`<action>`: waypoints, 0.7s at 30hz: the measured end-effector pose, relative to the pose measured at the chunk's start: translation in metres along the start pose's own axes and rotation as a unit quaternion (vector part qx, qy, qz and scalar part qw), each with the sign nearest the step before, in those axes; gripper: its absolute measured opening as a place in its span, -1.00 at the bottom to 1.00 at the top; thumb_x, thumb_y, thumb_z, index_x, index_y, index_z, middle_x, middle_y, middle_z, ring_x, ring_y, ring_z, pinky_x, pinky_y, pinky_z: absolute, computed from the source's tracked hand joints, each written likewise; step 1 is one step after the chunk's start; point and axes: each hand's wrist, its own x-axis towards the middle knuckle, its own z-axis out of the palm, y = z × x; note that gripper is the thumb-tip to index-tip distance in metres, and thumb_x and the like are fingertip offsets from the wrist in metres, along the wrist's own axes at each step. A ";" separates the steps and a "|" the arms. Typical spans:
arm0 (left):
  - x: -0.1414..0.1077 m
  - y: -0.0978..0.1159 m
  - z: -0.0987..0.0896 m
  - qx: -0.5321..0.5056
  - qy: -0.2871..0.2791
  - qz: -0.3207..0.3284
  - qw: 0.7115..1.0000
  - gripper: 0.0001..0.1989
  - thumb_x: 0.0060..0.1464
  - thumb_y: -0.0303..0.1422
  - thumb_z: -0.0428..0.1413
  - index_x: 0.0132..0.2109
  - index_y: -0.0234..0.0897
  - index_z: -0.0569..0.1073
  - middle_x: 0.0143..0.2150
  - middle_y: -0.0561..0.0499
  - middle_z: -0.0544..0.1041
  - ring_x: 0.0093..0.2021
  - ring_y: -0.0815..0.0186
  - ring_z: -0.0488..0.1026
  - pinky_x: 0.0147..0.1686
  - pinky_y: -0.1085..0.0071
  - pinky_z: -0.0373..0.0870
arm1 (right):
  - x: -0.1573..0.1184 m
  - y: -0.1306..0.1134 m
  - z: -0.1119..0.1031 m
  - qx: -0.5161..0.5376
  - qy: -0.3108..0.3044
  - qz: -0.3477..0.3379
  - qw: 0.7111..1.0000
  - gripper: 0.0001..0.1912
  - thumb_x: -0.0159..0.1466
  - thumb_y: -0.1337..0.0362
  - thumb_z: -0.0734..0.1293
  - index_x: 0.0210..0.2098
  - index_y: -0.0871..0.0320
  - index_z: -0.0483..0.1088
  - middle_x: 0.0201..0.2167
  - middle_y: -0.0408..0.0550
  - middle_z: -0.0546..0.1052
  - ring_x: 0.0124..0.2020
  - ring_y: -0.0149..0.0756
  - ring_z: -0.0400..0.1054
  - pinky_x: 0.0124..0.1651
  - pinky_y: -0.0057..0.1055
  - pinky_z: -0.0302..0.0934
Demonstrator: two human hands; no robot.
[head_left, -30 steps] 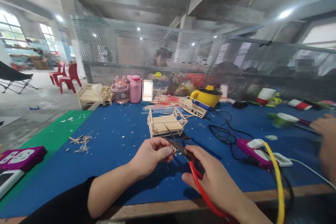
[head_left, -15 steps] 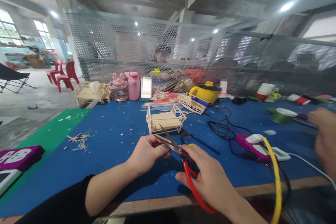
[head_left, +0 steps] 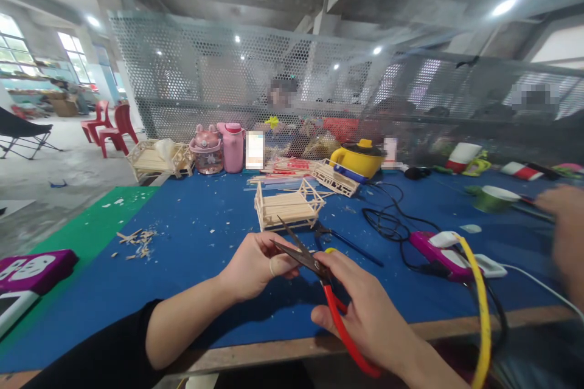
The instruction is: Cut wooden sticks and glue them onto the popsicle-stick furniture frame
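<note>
My left hand (head_left: 255, 264) is closed in a pinch near the middle of the blue table; what lies between its fingertips is too small to make out. My right hand (head_left: 365, 304) grips the red handles of the scissors (head_left: 314, 264). Their blades are parted and point up and left, one of them against the fingers of my left hand. Just beyond the blades stands a small frame (head_left: 289, 209) of light wooden sticks. Blue-handled pliers (head_left: 349, 246) lie to the right of it.
Wood scraps (head_left: 139, 243) lie left. Behind are another stick frame (head_left: 155, 158), a pink bottle (head_left: 233, 149) and a yellow pot (head_left: 358, 161). A purple power strip (head_left: 440, 255) with cables is right. Another person's hand (head_left: 566, 225) is at the right edge.
The scissors and my right hand have shifted slightly to the right. My left hand stays almost in place, still pinched. The other person's hand has moved a little at the right edge.
</note>
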 end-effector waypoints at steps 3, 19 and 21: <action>0.000 0.000 -0.001 -0.017 -0.014 -0.004 1.000 -0.72 -0.27 -0.25 0.34 -0.43 -0.37 0.52 -0.56 0.05 0.54 -0.57 0.44 0.44 -0.49 0.55 0.41 | -0.001 -0.001 -0.003 0.000 -0.011 -0.004 1.000 -0.47 0.12 0.12 0.37 0.04 0.06 0.22 -0.18 -0.05 0.40 -0.25 -0.27 0.32 -0.22 -0.35 0.25; -0.001 0.000 0.002 0.026 0.030 -0.030 0.999 -0.72 -0.26 -0.26 0.32 -0.50 -0.38 0.45 -0.62 0.06 0.49 -0.61 0.46 0.40 -0.52 0.53 0.35 | 0.001 0.013 -0.003 -0.067 -0.012 -0.025 0.997 -0.70 0.23 0.12 0.26 -0.12 0.16 0.34 -0.43 -0.06 0.51 -0.48 -0.31 0.38 -0.40 -0.43 0.21; 0.000 0.000 0.002 0.007 0.025 -0.040 0.999 -0.70 -0.27 -0.26 0.33 -0.46 -0.37 0.45 -0.58 0.06 0.51 -0.58 0.45 0.42 -0.49 0.53 0.37 | 0.002 0.012 -0.005 -0.045 0.000 0.012 0.999 -0.71 0.23 0.11 0.26 -0.14 0.14 0.33 -0.54 -0.14 0.46 -0.56 -0.37 0.32 -0.47 -0.47 0.18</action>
